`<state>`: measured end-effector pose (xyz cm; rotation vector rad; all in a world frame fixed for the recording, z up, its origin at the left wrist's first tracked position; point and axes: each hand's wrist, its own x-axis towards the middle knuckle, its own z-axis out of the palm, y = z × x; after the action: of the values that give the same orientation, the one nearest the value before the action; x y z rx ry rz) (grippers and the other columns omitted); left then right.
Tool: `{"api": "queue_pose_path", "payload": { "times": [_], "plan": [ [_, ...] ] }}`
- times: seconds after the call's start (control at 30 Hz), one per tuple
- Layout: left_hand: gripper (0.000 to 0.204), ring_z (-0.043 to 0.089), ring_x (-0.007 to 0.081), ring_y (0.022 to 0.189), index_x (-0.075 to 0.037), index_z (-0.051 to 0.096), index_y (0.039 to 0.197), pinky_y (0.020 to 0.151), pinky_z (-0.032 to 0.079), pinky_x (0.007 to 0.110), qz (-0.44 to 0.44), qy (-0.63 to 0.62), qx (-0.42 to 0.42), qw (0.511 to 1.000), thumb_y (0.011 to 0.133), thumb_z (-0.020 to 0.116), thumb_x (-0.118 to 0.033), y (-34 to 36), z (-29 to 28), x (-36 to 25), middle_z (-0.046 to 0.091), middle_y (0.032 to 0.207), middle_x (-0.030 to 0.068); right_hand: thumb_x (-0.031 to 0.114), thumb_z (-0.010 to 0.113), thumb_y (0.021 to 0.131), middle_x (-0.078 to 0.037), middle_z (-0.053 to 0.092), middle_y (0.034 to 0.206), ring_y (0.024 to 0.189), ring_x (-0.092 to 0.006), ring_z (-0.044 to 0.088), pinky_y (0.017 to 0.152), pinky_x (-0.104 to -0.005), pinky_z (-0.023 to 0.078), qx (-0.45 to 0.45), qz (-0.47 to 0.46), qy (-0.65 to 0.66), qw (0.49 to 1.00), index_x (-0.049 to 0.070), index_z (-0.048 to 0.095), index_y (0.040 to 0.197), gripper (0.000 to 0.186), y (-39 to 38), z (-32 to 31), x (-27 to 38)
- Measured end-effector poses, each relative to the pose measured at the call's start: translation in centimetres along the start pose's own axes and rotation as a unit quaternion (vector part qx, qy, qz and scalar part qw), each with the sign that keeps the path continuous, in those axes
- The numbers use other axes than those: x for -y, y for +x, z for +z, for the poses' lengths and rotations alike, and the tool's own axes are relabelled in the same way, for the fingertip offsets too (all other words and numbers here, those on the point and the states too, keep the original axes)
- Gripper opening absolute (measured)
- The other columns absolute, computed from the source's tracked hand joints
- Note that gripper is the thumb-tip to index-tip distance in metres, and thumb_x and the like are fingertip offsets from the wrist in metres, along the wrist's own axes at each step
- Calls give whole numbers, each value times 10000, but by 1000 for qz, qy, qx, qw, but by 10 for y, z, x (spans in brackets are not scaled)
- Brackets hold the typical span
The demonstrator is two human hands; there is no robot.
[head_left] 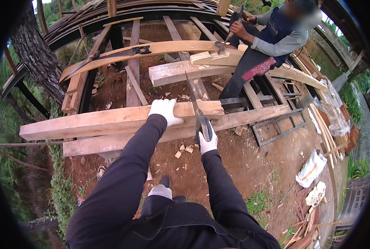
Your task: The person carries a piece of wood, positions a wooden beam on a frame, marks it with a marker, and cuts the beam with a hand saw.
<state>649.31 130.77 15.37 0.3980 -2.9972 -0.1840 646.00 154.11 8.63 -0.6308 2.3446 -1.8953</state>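
Observation:
My left hand (164, 111), in a white glove, presses on top of a thick wooden beam (89, 123), gripping it with the fingers over the far side and the thumb spread to the right. My right hand (208, 143), also gloved, is closed around the dark handle of a handsaw (192, 89). The saw's blade points away from me and crosses the beam near its right end. A second long beam (251, 118) runs alongside under the nearer edge of the first. Small wood offcuts (178, 154) lie on the soil below.
Across from me a person (272, 37) works with a hammer-like tool and a blade on a notched timber (218, 58). Another handsaw (141, 50) rests on a curved board (172, 46). A metal frame (278, 126), a white sack (311, 169) and scrap wood are at right; a tree trunk (37, 54) stands left.

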Motion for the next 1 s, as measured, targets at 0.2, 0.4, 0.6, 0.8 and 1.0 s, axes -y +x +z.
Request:
{"api": "queue_pose_path", "payload": {
  "times": [0.2, 0.4, 0.6, 0.8, 1.0],
  "plan": [
    [901, 598, 319, 1159, -75, 569, 1341, 1027, 415, 422, 28, -9, -18, 999, 669, 755, -645, 13, -6, -5, 651, 1205, 164, 2, 665, 850, -191, 584, 1400, 1299, -263, 566, 1110, -337, 416, -8, 53, 89, 995, -53, 476, 1431, 613, -9, -15, -14],
    [899, 611, 312, 1147, -69, 561, 1356, 1017, 428, 415, 24, 11, -7, 1000, 698, 738, -656, 15, 1, -3, 653, 1205, 162, -3, 644, 884, -165, 641, 1312, 1129, -179, 633, 966, -314, 505, -15, 80, 45, 996, -38, 458, 1467, 613, -75, -39, 28],
    [905, 617, 317, 1132, -56, 554, 1360, 1009, 437, 420, 21, 11, 29, 999, 709, 735, -658, 15, 3, 1, 654, 1196, 163, 35, 636, 898, -91, 664, 1049, 718, -118, 628, 640, -268, 525, -11, 147, 66, 987, 3, 451, 1480, 612, -144, -75, 54],
    [909, 620, 325, 1125, -53, 553, 1361, 1010, 443, 428, 49, 4, -12, 999, 709, 735, -659, 18, 1, -5, 660, 1179, 173, 20, 639, 876, -175, 646, 1318, 1220, -210, 605, 1037, -340, 461, -46, 45, 47, 997, -39, 519, 1416, 556, -51, -33, 23],
    [913, 649, 365, 1079, -57, 577, 1337, 972, 491, 447, 28, 14, 16, 999, 679, 739, -670, 23, -1, -8, 661, 1176, 208, 32, 668, 862, -188, 663, 1290, 1161, -247, 662, 986, -343, 501, -43, 23, -1, 999, -47, 520, 1399, 563, -42, -24, 33]
  ]
}}
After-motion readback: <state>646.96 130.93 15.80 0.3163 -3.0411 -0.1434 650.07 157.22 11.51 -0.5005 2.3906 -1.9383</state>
